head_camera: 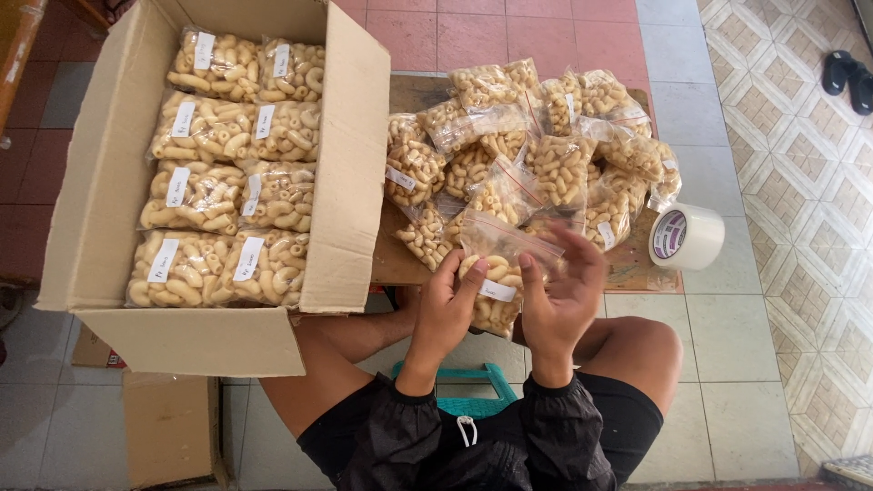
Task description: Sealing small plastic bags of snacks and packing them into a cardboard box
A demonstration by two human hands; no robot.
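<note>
Both hands hold one clear zip bag of pale curled snacks (497, 291) with a white label, low over my lap. My left hand (446, 309) grips its left side. My right hand (559, 295) cups its right side and upper flap, fingers spread. Just beyond lies a heap of like snack bags (536, 155) on a small wooden table (637, 268). To the left stands an open cardboard box (350, 182) packed with several rows of labelled snack bags (232, 173).
A roll of white tape (687, 236) sits on the table's right corner. A teal stool (468, 377) shows under my legs. Flattened cardboard (168, 427) lies on the tiled floor at lower left. Dark sandals (850, 77) rest at far right.
</note>
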